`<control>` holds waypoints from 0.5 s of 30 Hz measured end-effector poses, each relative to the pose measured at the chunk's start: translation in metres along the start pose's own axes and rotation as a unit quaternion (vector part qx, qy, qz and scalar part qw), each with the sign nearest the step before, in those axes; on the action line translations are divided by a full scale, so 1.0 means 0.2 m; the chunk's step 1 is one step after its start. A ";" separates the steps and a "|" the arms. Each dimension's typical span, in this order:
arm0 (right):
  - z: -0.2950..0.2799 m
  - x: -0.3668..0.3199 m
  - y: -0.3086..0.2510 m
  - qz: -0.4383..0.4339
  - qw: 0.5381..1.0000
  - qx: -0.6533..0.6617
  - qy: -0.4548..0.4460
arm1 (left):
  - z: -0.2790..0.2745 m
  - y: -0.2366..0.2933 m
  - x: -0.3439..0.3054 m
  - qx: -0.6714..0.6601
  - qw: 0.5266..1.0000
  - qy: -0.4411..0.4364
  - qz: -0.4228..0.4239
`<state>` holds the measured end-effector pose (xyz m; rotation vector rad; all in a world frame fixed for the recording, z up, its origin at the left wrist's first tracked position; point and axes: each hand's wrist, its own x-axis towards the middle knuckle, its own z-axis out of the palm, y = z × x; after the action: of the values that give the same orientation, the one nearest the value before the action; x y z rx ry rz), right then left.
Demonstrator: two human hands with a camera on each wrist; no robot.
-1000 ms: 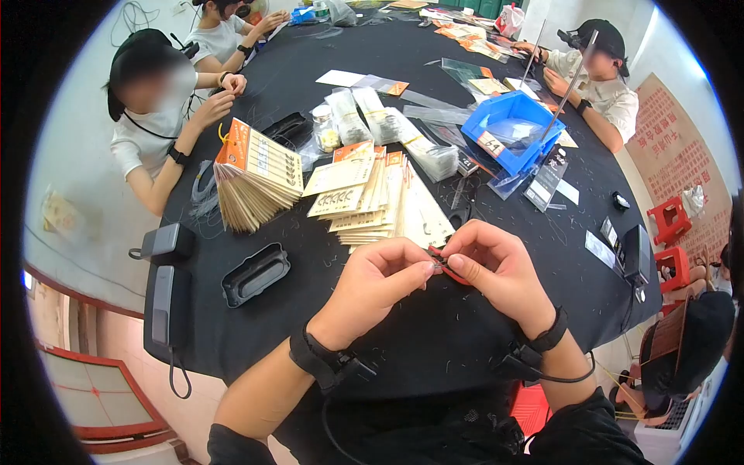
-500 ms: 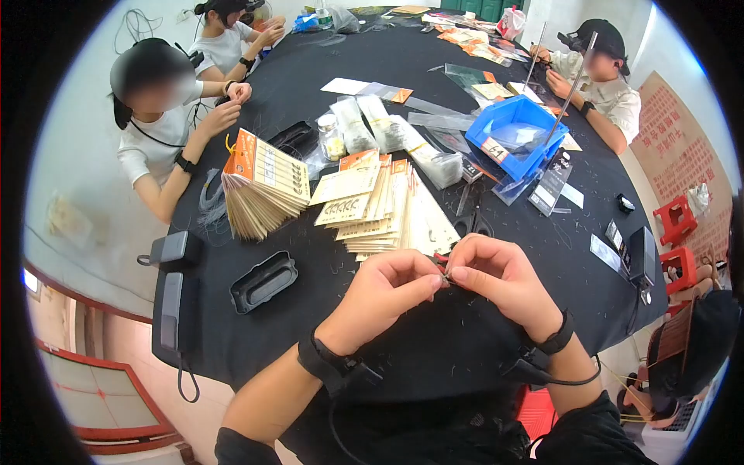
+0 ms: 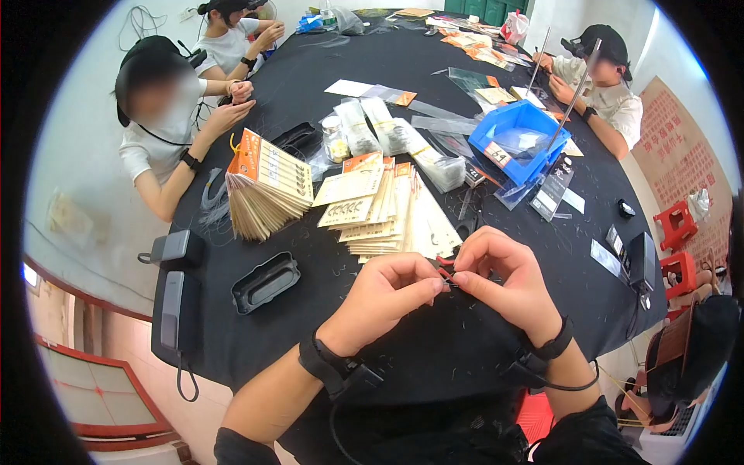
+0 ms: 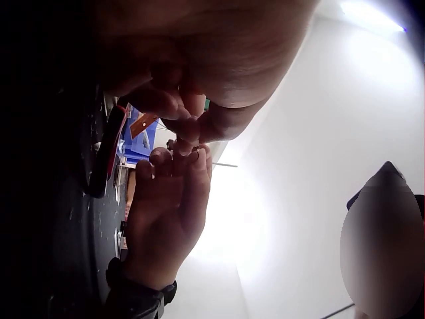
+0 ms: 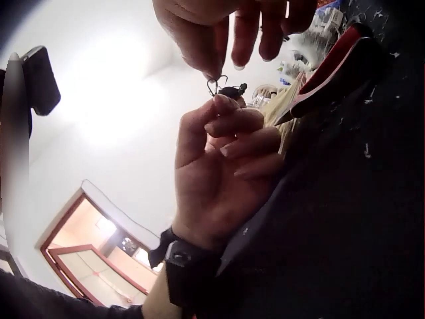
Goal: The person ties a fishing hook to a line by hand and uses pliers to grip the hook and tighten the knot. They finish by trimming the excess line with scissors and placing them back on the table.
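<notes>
Right hand [image 3: 505, 271] has shifted slightly forward since half a second ago, its thumb and forefinger looking a little more parted, while the left hand [image 3: 391, 293] is in almost the same spot. Judging by the pose, fine work on a small dark piece [image 5: 231, 92] is in hand, perhaps threading or adjusting its thin curved wire [image 5: 216, 84]. Left thumb and fingers pinch the piece, which sits at their tips; the right fingertips are narrow and close at the wire, though I cannot tell whether they grip it. Next, the move probably calls for a steady left pinch and a small, careful pull or turn by the right. Only the right wrist view shows piece and wire clearly; from the head, fingertips hide most of them. That wrist view also shows the red tool [image 5: 332, 74] at length, apparently on the worktop [image 3: 372, 380], where the head view gives just a bit between the hands. Head view alone gives the whole tray [image 3: 265, 283], left of the left hand, and the card stack [image 3: 360, 208], just beyond it.
</notes>
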<state>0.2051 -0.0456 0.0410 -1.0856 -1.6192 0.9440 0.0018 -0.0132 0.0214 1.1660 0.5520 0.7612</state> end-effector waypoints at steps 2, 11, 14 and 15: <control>0.00 0.00 -0.02 -0.049 0.997 -0.063 0.012 | 0.00 0.00 0.00 0.008 1.000 0.000 -0.004; 0.01 0.02 -0.06 -0.152 0.971 -0.184 0.012 | -0.01 0.00 0.00 0.028 0.999 -0.006 -0.030; 0.02 0.01 -0.06 -0.174 0.963 -0.205 0.010 | -0.02 0.00 0.00 0.038 0.998 -0.015 -0.038; 0.02 0.01 -0.06 -0.184 0.959 -0.216 0.009 | -0.02 0.00 0.00 0.042 0.998 -0.019 -0.040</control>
<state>0.1978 -0.0473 0.0518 -1.0158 -1.9797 0.3407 -0.0006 -0.0107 0.0201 1.2252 0.6005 0.6522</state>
